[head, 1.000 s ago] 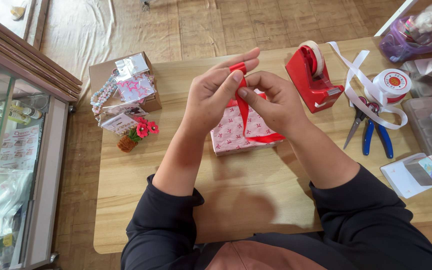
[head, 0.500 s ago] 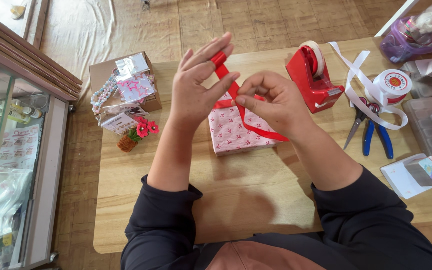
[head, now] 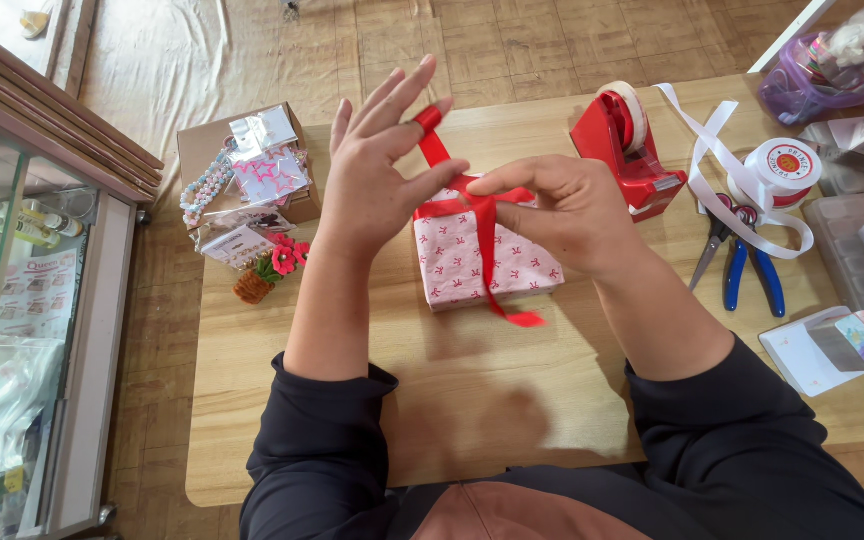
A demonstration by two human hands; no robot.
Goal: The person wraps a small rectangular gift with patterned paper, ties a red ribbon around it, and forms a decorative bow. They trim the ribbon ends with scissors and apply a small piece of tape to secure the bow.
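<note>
**Ribbon pulled out over the wrapped box**

Up and outward goes the left hand (head: 372,180) since half a second ago, its fingers now splayed wide with the red ribbon (head: 482,245) looped round a fingertip. The right hand (head: 562,210) has dropped lower, fingers pinched narrow on the ribbon just above the pink patterned gift box (head: 487,262), which lies flat mid-counter (head: 372,400). One ribbon tail trails off the box's near edge. A red tape dispenser (head: 627,150) stands beyond the right hand; blue-handled scissors (head: 747,265) lie farther right.
</note>
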